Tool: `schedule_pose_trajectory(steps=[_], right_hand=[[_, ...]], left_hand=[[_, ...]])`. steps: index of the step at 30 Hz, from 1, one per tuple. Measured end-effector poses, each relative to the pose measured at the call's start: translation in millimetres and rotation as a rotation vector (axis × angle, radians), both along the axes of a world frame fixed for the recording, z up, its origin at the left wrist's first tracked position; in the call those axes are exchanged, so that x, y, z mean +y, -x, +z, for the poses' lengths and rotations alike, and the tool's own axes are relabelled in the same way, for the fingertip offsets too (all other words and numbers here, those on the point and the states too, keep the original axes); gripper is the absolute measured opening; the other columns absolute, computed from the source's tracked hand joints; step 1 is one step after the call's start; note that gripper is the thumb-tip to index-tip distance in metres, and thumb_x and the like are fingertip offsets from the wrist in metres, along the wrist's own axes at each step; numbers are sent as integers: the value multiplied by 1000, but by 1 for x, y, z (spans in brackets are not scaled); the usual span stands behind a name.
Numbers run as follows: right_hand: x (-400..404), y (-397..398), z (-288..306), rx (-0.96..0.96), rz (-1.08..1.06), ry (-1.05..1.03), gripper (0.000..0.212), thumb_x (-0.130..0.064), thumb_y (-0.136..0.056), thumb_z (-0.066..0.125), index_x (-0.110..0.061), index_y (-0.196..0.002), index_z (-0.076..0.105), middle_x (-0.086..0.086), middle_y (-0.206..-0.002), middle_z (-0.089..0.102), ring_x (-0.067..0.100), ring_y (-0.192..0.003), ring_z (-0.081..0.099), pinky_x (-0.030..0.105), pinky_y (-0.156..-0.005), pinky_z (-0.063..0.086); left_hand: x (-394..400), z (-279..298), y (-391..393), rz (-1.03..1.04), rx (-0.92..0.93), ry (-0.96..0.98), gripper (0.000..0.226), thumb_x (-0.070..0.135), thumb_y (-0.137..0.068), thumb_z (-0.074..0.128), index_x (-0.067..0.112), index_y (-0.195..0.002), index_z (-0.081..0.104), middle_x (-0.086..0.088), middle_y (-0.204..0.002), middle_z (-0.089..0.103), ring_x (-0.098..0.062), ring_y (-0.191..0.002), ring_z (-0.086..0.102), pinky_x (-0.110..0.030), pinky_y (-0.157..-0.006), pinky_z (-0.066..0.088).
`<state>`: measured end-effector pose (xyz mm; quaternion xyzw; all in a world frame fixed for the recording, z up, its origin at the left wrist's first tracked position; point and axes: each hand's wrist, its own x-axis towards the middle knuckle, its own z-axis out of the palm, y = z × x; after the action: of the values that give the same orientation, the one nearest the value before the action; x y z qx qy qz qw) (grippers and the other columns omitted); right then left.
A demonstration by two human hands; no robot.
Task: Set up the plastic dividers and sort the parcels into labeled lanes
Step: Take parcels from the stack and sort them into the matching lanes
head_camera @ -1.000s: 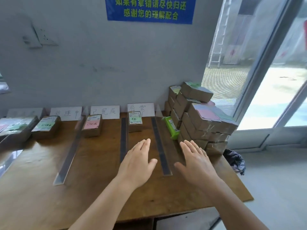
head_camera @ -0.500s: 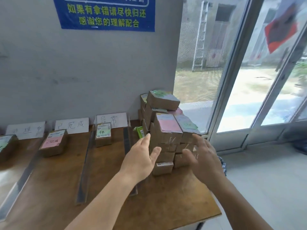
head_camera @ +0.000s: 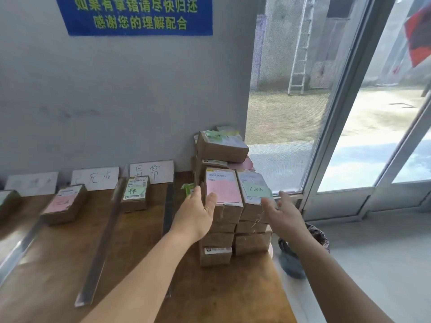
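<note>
With both hands moved from the lanes, left hand (head_camera: 196,215) and right hand (head_camera: 283,213), open and empty, are now bracketing the brown cardboard parcel stack (head_camera: 233,206) at frame centre; next pick is expected.

Brown parcels (head_camera: 233,213) (pink, green labels)

I count, apart from the job: one blue wall sign (head_camera: 137,15) with yellow-green Chinese lettering; one wooden table (head_camera: 56,271); one ladder (head_camera: 300,45) outside against a building; one dark patterned cloth (head_camera: 319,236) on the floor; glass door frame (head_camera: 338,108).
</note>
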<state>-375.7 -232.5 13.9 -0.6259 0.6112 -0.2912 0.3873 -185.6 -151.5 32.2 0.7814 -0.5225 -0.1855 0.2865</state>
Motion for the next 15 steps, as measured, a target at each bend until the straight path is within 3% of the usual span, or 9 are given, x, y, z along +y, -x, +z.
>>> schedule_pose_trajectory(steps=[2,5,8,10,15], right_hand=[[-4,-1,-3,-19,-13,1,65,-44,-93,50,-13,-146,29,8,-118,61,26,-108,57,29,-85,39],[-5,-1,-4,-81,-40,36,53,-40,-94,51,-10,-136,41,0,-96,61,20,-91,55,28,-76,34],[-4,-2,-3,-98,-31,77,26,-34,-95,51,-10,-103,54,0,-82,61,24,-85,57,33,-70,36],[-3,-3,-2,-101,-24,116,28,-32,-94,51,-5,-87,56,6,-78,62,26,-80,57,36,-69,39],[-1,-4,-2,-141,-30,153,29,-29,-91,52,-3,-80,60,11,-73,64,28,-74,57,36,-67,43]], left_hand=[[-4,-2,1,2,14,-3,72,60,-93,20,18,-151,17,-2,-155,27,-24,-141,27,-40,-111,29],[-6,-5,-1,-3,15,-13,70,60,-93,20,18,-149,26,-1,-151,36,-23,-137,35,-41,-110,33],[-7,-7,-2,-1,46,-11,71,61,-92,20,18,-147,32,-1,-146,44,-23,-133,40,-43,-107,37],[-7,-7,-1,7,55,6,70,60,-92,21,18,-146,34,-1,-145,45,-23,-133,41,-42,-107,37],[-6,-6,2,32,86,53,67,58,-93,22,18,-146,35,0,-144,46,-22,-133,41,-42,-107,37]])
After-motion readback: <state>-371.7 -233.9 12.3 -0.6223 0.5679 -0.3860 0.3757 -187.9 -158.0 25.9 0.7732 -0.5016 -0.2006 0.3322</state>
